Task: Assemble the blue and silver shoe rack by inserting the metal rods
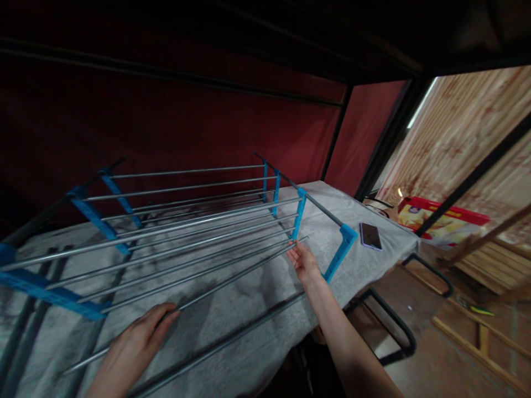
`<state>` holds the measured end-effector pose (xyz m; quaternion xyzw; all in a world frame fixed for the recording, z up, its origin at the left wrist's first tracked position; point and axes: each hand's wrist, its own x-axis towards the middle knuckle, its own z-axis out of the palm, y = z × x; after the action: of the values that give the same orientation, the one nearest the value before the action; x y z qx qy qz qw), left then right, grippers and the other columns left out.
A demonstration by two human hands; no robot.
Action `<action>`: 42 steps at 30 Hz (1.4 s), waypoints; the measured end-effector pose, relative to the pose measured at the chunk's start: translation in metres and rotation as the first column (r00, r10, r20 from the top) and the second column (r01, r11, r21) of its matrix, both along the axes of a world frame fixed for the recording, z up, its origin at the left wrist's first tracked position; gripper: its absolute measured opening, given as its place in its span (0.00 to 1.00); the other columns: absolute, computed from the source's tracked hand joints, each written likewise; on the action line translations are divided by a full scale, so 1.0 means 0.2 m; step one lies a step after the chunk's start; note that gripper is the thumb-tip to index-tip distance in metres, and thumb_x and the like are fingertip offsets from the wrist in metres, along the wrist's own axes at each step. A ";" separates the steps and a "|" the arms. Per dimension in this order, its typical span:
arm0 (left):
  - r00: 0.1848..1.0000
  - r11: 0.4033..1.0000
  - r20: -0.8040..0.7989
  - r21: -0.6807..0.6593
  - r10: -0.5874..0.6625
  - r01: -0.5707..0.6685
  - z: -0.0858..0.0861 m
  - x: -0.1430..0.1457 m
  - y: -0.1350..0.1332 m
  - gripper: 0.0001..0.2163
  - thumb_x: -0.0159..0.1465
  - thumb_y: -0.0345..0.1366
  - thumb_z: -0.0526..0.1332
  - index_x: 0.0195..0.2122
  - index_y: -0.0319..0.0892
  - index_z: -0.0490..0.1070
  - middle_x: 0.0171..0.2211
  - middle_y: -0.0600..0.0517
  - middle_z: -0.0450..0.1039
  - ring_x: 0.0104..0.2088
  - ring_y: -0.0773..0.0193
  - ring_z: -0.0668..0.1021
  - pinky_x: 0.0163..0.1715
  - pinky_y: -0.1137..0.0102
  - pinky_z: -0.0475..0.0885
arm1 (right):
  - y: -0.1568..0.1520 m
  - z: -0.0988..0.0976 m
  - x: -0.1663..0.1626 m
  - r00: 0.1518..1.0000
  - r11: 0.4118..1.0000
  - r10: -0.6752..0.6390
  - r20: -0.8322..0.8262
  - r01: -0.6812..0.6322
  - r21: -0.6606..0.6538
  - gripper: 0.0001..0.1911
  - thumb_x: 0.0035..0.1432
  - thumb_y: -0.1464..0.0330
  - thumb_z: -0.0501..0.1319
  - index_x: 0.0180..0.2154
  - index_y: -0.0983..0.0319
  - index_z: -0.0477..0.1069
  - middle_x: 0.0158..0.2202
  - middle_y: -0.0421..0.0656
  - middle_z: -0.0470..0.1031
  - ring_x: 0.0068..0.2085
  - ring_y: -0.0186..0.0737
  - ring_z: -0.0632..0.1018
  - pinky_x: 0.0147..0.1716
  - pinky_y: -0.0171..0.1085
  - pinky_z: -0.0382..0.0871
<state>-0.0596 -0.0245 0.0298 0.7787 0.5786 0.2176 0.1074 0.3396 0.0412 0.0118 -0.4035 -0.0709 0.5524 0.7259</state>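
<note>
My left hand [139, 340] is closed round a thin metal rod [232, 281] near its left end, which sticks out below the hand. With fingertips pinched, my right hand [305, 262] grips the same rod near its right end, close to the foot of a blue plastic bracket [299, 213]. The rod slants across the front of a rack built of metal bars [186, 221] and blue brackets. To the right of my right hand is another blue bracket [341, 249], on the rack's dark side tube [321, 209]. A thicker grey tube [249, 329] lies in front of the rod.
The rack rests on a grey cloth-covered surface [265, 298]. A phone [370, 236] lies at its right. Dark metal frame posts [337, 132] and a red panel [186, 121] stand behind. A dark looped metal leg [394, 326], wooden frames [483, 337] and a red-yellow box [442, 221] are at right.
</note>
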 end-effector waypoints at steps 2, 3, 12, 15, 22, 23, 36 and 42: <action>1.000 1.000 0.008 -0.017 0.016 -0.016 0.00 0.00 0.00 0.18 0.62 0.54 0.53 0.41 0.49 0.73 0.39 0.53 0.81 0.37 0.58 0.83 0.37 0.70 0.78 | 0.00 -0.01 0.00 1.000 1.000 0.001 0.009 -0.001 0.002 0.01 0.56 0.71 0.64 0.32 0.61 0.72 0.30 0.40 0.79 0.30 0.32 0.79 0.32 0.30 0.77; 0.999 0.999 0.010 -0.028 0.031 -0.030 -0.01 0.00 0.00 0.18 0.61 0.55 0.54 0.41 0.49 0.73 0.39 0.53 0.81 0.36 0.58 0.83 0.35 0.70 0.78 | 0.00 -0.01 0.00 1.000 1.000 0.003 0.012 -0.003 0.002 0.01 0.56 0.71 0.64 0.32 0.61 0.72 0.30 0.40 0.79 0.30 0.32 0.79 0.32 0.30 0.77; 1.000 0.999 -0.019 0.034 -0.017 0.018 -0.04 0.00 0.00 0.20 0.63 0.56 0.52 0.43 0.48 0.73 0.42 0.51 0.79 0.41 0.57 0.81 0.42 0.67 0.76 | 0.00 -0.01 0.02 1.000 0.998 -0.013 -0.019 0.012 -0.063 0.04 0.59 0.72 0.61 0.30 0.61 0.71 0.26 0.38 0.77 0.26 0.30 0.77 0.31 0.29 0.76; 0.999 0.998 -0.031 0.050 -0.044 0.045 -0.04 0.01 0.00 0.20 0.64 0.55 0.50 0.42 0.47 0.73 0.41 0.50 0.79 0.41 0.58 0.81 0.43 0.68 0.75 | 0.00 -0.01 0.03 1.000 0.997 -0.007 -0.031 0.004 -0.080 0.05 0.60 0.72 0.60 0.30 0.61 0.71 0.26 0.38 0.78 0.26 0.30 0.77 0.30 0.29 0.76; 0.998 0.999 -0.043 -0.013 -0.035 0.034 -0.04 0.03 -0.01 0.20 0.66 0.51 0.49 0.45 0.45 0.74 0.44 0.50 0.79 0.44 0.58 0.80 0.47 0.68 0.73 | -0.01 -0.02 0.05 1.000 0.997 0.021 0.002 -0.020 -0.068 0.05 0.58 0.73 0.62 0.29 0.60 0.70 0.25 0.36 0.76 0.25 0.29 0.77 0.31 0.28 0.75; 0.999 0.999 -0.042 -0.026 -0.025 0.024 -0.04 0.03 -0.01 0.20 0.66 0.51 0.49 0.46 0.46 0.74 0.44 0.50 0.79 0.44 0.58 0.80 0.46 0.68 0.73 | -0.01 -0.02 0.05 1.000 0.997 0.018 -0.001 -0.018 -0.074 0.06 0.59 0.73 0.62 0.29 0.60 0.70 0.24 0.36 0.76 0.25 0.28 0.76 0.31 0.28 0.76; 0.988 0.999 -0.155 -0.025 -0.026 0.022 0.00 0.08 -0.07 0.14 0.70 0.40 0.49 0.49 0.44 0.71 0.45 0.48 0.76 0.44 0.59 0.78 0.45 0.67 0.71 | -0.01 -0.04 0.09 0.995 0.961 0.098 -0.002 -0.095 -0.260 0.11 0.64 0.73 0.54 0.29 0.61 0.68 0.23 0.36 0.73 0.25 0.28 0.76 0.31 0.30 0.76; 0.981 0.999 -0.195 -0.034 -0.016 0.009 0.03 0.10 -0.11 0.13 0.70 0.37 0.50 0.49 0.44 0.72 0.43 0.47 0.75 0.42 0.61 0.78 0.44 0.68 0.70 | -0.01 -0.06 0.11 0.988 0.952 0.152 0.020 -0.142 -0.271 0.10 0.65 0.72 0.53 0.31 0.61 0.69 0.26 0.36 0.74 0.27 0.29 0.77 0.31 0.32 0.76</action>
<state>-0.0395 -0.0457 0.0355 0.7980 0.5849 0.1301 0.0641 0.3614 0.0390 0.0004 -0.5030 -0.0396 0.6012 0.6196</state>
